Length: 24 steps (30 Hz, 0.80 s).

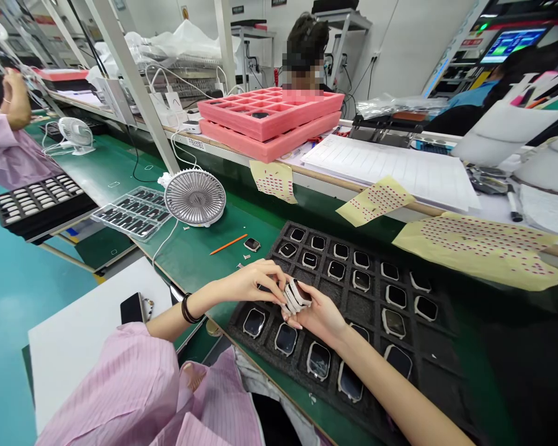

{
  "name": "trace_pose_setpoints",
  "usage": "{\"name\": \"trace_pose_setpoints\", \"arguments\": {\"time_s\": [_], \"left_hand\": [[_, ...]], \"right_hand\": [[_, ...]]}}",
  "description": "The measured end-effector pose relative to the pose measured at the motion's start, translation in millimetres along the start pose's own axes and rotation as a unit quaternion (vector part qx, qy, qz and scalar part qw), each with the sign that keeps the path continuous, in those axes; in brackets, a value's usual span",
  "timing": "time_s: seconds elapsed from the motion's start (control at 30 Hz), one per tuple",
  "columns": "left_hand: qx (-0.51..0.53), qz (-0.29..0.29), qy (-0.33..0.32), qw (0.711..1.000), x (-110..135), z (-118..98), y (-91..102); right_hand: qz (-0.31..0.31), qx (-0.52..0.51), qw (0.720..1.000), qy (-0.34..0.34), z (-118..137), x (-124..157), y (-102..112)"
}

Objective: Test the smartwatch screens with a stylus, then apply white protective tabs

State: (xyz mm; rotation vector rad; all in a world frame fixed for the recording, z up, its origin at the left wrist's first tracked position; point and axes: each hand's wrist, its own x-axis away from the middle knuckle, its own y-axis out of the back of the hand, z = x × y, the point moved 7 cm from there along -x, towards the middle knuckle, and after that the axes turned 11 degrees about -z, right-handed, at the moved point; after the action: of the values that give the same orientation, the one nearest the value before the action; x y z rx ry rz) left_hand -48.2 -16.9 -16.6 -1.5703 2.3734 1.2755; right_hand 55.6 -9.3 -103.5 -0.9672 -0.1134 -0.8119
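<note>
A slip of the fingers is the main risk: the white-banded smartwatch case (pixel 296 296), pinched only at its edges, could drop onto the exposed watch screens (pixel 286 339) and scratch them. The case sits just above the black foam tray (pixel 353 308), near that tray's left edge, between the left hand (pixel 248 282) and the right hand (pixel 318 316), both curled and gripping it from opposite sides.

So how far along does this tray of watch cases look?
Done: most pockets of the black foam tray hold dark-faced watch cases.
In hand: the left hand and right hand pinch a white-rimmed watch case above the tray.
Remaining: a few pockets look empty, and one loose watch case lies on the green mat.
</note>
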Motion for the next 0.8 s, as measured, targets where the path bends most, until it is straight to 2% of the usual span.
{"name": "trace_pose_setpoints", "arguments": {"time_s": [0.1, 0.23, 0.33, 0.53, 0.6, 0.67, 0.73, 0.8], "left_hand": [[0.049, 0.013, 0.036, 0.998, 2.9, 4.6, -4.6], [0.115, -0.049, 0.115, 0.985, 6.9, 19.4, -3.7], [0.133, -0.041, 0.144, 0.98, 10.6, 25.7, -11.6], [0.052, 0.005, 0.143, 0.988, 17.6, 33.9, -19.9], [0.035, 0.027, 0.14, 0.989, 20.4, 45.9, -14.7], [0.003, 0.038, 0.142, 0.989, 24.3, 65.7, -1.6], [-0.12, -0.008, 0.15, 0.981, 29.4, 90.9, 23.8], [-0.169, -0.027, 0.154, 0.973, 36.9, 110.8, 41.0]], "right_hand": [[0.007, 0.013, 1.0, -0.006, -2.2, -0.2, -0.9], [-0.008, 0.036, 0.999, 0.01, -2.4, 3.0, -0.5], [-0.02, 0.056, 0.998, 0.012, -8.0, 6.1, -0.8], [-0.063, 0.114, 0.991, 0.036, -18.1, 4.9, -0.1], [-0.064, 0.137, 0.988, 0.032, -18.1, 4.7, -1.2], [-0.061, 0.138, 0.988, 0.029, -13.3, 6.0, -2.0], [-0.056, 0.121, 0.99, 0.032, -4.4, 8.0, -1.8], [-0.046, 0.099, 0.993, 0.033, 4.2, 9.4, -1.2]]}}
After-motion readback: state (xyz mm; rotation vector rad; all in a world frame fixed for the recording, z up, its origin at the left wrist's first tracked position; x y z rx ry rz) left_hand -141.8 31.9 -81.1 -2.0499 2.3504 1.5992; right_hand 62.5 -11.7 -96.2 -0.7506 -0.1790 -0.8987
